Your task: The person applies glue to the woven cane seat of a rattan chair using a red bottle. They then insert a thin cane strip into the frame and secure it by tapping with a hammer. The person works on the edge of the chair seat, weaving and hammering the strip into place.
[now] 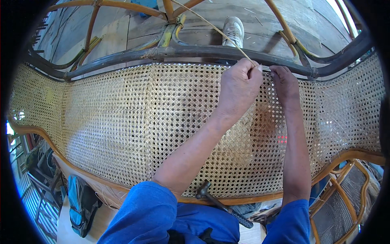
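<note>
Head view looks straight down on a wide panel of pale woven cane webbing (122,122) stretched across a curved rattan chair frame. Both hands work at the panel's far edge, right against the dark bent rattan rail (122,57) that borders it. Left hand (239,87) is up there with its grip pinched shut, thumb and forefinger closed on a thin pale cane strand (211,27), which runs from the fingertips up and away to the left, over the rail and across the wooden plank floor (134,28). Right hand (286,85) sits just beside it, fingertips curled down and pressing into the webbing at the rail; its grip looks nearly closed, though whether it has the strand's end I can't tell. The two hands are almost touching. Blue sleeves (150,211) come in from the lower edge. Down near the person's lap, a dark metal hammer with a ribbed black handle (221,205) lies at the near wooden rim of the panel. Beyond the rail, a white sneaker (233,29) rests on the floor. A blue bag (79,203) lies lower left.
</note>
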### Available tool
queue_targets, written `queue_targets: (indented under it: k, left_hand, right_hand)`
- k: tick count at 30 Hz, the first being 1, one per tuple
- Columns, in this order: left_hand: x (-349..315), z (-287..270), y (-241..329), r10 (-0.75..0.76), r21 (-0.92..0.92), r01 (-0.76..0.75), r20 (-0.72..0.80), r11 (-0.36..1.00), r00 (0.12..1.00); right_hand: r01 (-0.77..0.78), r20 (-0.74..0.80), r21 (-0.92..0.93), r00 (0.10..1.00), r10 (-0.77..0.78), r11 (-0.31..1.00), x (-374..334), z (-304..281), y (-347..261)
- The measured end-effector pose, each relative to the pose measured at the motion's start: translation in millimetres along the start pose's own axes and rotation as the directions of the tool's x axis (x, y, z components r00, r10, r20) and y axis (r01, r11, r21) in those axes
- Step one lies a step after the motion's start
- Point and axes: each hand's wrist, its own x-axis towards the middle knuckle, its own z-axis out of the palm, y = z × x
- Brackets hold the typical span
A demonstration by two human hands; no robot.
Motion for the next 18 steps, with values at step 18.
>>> queue_targets:
  k: [18]
  left_hand:
    - [-5.8,15.4,5.7,0.105,-0.011,-0.105,0.121,0.994,0.987]
  right_hand:
    - [-0.106,-0.03,0.291,0.992,0.12,0.951,-6.4,10.5,-1.8]
